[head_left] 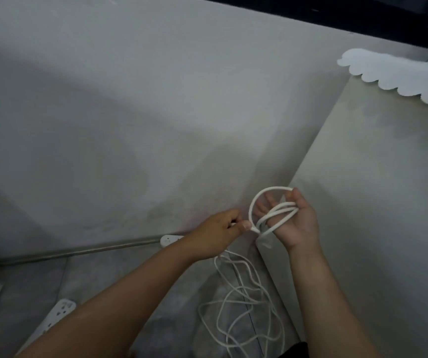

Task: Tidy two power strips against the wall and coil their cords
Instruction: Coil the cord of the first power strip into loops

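My right hand [295, 220] is raised palm-up in front of the wall and holds several loops of white cord [272, 213] across its fingers. My left hand [220, 233] pinches the same cord just left of the loops. The loose remainder of the cord [241, 306] lies tangled on the grey floor below my hands. One white power strip [167, 240] lies at the foot of the wall, mostly hidden behind my left wrist. A second power strip [52, 319] lies on the floor at lower left, partly covered by my left forearm.
A grey wall [130, 112] fills the view ahead, with a metal rail [65, 253] along its base. A pale cabinet or ledge [375, 202] rises on the right, with a white scalloped mat [401, 76] on top. A dark window frame [336, 14] runs along the top.
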Tool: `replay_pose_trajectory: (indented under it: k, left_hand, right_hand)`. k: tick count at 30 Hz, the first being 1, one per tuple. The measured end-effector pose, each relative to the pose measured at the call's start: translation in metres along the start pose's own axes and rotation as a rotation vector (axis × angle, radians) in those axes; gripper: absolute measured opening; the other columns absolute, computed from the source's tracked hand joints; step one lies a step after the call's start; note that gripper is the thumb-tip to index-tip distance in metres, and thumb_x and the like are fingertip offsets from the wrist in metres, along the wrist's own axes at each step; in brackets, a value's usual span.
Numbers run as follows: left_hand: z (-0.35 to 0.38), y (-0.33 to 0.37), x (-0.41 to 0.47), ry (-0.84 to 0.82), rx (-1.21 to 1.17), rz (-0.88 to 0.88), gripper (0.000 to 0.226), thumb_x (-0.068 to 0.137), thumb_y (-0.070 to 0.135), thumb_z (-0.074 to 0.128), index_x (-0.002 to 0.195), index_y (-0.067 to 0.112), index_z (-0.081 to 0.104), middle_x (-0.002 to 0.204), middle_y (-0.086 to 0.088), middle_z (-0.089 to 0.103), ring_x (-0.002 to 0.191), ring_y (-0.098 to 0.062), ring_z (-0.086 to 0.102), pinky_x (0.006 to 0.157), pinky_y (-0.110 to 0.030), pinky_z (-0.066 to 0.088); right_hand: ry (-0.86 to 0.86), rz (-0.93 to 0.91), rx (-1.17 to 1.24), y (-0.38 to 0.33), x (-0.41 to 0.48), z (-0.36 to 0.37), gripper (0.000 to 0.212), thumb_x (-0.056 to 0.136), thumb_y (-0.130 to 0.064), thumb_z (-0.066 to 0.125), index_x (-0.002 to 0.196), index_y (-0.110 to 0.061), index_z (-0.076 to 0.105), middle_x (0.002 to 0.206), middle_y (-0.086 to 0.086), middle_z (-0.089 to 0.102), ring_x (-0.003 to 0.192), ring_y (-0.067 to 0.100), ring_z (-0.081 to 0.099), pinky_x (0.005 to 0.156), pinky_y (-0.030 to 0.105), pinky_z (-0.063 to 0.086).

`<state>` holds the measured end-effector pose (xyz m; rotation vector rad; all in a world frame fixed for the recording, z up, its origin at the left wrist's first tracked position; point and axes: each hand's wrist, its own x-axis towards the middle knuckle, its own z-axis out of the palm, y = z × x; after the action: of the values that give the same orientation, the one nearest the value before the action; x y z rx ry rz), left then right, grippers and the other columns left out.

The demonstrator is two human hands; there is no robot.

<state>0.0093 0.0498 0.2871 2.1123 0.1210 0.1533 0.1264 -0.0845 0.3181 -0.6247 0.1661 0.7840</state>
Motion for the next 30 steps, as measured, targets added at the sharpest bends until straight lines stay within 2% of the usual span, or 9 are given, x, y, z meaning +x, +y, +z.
replay_pose_trajectory:
  k: [4,7,11,15,18,21,24,26,30]
  left_hand:
    - [-0.012,0.009,-0.003,0.042,0.106,0.037,0.025,0.095,0.032,0.052,0.072,0.025,0.046,0.063,0.008,0.045,0.059,-0.004,0.044,0.055,-0.021,0.030]
    - [-0.009,0.019,-0.006,0.024,0.362,0.202,0.018,0.094,0.030,0.053,0.088,0.014,0.058,0.085,-0.004,0.062,0.086,-0.023,0.057,0.071,-0.029,0.035]
    - [0.002,0.025,-0.015,0.005,0.618,0.445,0.018,0.091,0.033,0.053,0.089,0.016,0.056,0.096,-0.009,0.066,0.093,-0.029,0.058,0.078,-0.037,0.039]
    - [0.010,0.007,-0.027,-0.077,0.813,0.460,0.014,0.088,0.031,0.053,0.084,0.018,0.056,0.089,-0.007,0.067,0.085,-0.032,0.058,0.074,-0.038,0.038]
    - [0.000,-0.010,-0.022,-0.095,0.719,0.170,0.028,0.095,0.041,0.042,0.087,0.020,0.058,0.092,-0.009,0.066,0.091,-0.031,0.057,0.071,-0.034,0.039]
    - [0.000,-0.025,-0.018,-0.330,0.436,-0.072,0.048,0.099,0.052,0.023,0.092,0.019,0.058,0.091,-0.001,0.060,0.090,-0.024,0.056,0.081,-0.034,0.041]
    - [0.008,-0.034,-0.018,-0.416,0.252,-0.164,0.058,0.093,0.065,0.019,0.081,0.022,0.056,0.082,0.006,0.056,0.079,-0.015,0.055,0.076,-0.032,0.042]
    - [0.008,-0.048,-0.015,-0.404,0.371,-0.152,0.064,0.088,0.070,0.027,0.082,0.014,0.057,0.084,-0.003,0.060,0.077,-0.021,0.057,0.075,-0.037,0.045]
    - [0.005,-0.075,-0.005,-0.177,0.361,-0.096,0.035,0.091,0.045,0.054,0.084,0.012,0.062,0.091,-0.011,0.065,0.084,-0.024,0.060,0.078,-0.035,0.047]
  right_hand:
    - [0.066,0.232,-0.143,0.016,0.008,-0.007,0.056,0.099,-0.036,0.035,0.101,0.017,0.052,0.100,0.031,0.059,0.102,0.043,0.056,0.090,0.054,0.041]
    - [0.007,0.367,-0.263,0.027,0.012,-0.013,0.058,0.101,-0.029,0.029,0.095,0.019,0.061,0.089,0.032,0.068,0.073,0.041,0.069,0.074,0.041,0.050]
    - [-0.006,0.354,-0.323,0.027,0.015,-0.015,0.049,0.098,-0.030,0.038,0.093,0.008,0.067,0.083,0.022,0.071,0.071,0.032,0.070,0.063,0.040,0.058]
    - [0.055,0.145,-0.156,0.012,0.015,-0.011,0.051,0.089,-0.041,0.053,0.048,-0.012,0.053,0.042,0.000,0.048,0.042,0.016,0.052,0.056,0.025,0.049]
    - [0.040,0.030,0.082,-0.003,0.010,-0.016,0.060,0.095,-0.035,0.042,0.038,-0.017,0.037,0.034,-0.006,0.032,0.031,0.008,0.034,0.041,0.014,0.032]
    - [-0.084,0.001,0.248,-0.010,0.002,-0.012,0.047,0.091,-0.028,0.045,0.046,-0.015,0.044,0.038,-0.006,0.038,0.031,0.006,0.039,0.036,0.014,0.035]
    - [-0.293,0.004,0.315,-0.014,-0.007,-0.005,0.033,0.086,-0.025,0.050,0.056,-0.012,0.050,0.044,-0.002,0.047,0.033,0.007,0.047,0.037,0.015,0.038]
    - [-0.512,0.056,0.374,-0.019,-0.018,-0.002,0.045,0.095,-0.029,0.043,0.057,-0.008,0.050,0.046,0.003,0.043,0.031,0.008,0.039,0.039,0.019,0.031]
    - [-0.848,0.141,0.153,-0.028,-0.044,0.013,0.052,0.101,-0.038,0.035,0.057,-0.014,0.046,0.044,0.000,0.036,0.029,0.002,0.025,0.034,0.018,0.023]
